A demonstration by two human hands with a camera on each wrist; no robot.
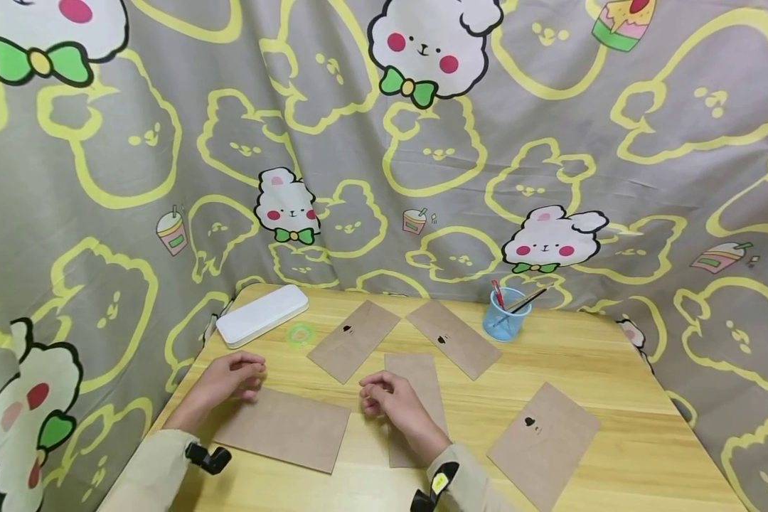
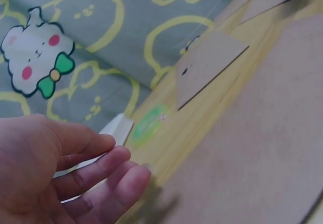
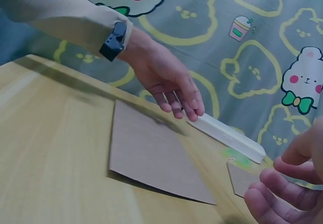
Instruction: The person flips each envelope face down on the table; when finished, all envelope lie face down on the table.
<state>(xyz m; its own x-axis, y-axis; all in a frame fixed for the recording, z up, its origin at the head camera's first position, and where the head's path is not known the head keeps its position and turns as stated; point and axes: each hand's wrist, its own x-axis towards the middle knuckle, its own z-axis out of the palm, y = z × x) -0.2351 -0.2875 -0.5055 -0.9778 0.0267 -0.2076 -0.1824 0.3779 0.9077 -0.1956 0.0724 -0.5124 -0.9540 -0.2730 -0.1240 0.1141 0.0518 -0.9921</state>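
My left hand (image 1: pixel 230 380) hovers over the upper left corner of a plain brown paper rectangle (image 1: pixel 288 430), fingers loosely bent and nothing in them. In the left wrist view, the thumb of this hand (image 2: pixel 86 168) lies close to the fingertips. To the right of that sheet, my right hand (image 1: pixel 397 405) is above another plain brown paper piece (image 1: pixel 422 384) and partly covers it. Its fingers are relaxed; a pale strip shows between them in the right wrist view, perhaps only background. Whether the brown pieces are envelopes or folded cards, I cannot tell.
Farther back lie two brown pieces with small black marks, one left (image 1: pixel 352 345) and one right (image 1: pixel 454 334); a third marked piece (image 1: pixel 544 448) is at right. A white case (image 1: pixel 262 316), green ring-shaped item (image 1: pixel 300 334) and blue pen cup (image 1: pixel 504 323) stand near the patterned curtain (image 1: pixel 358 156).
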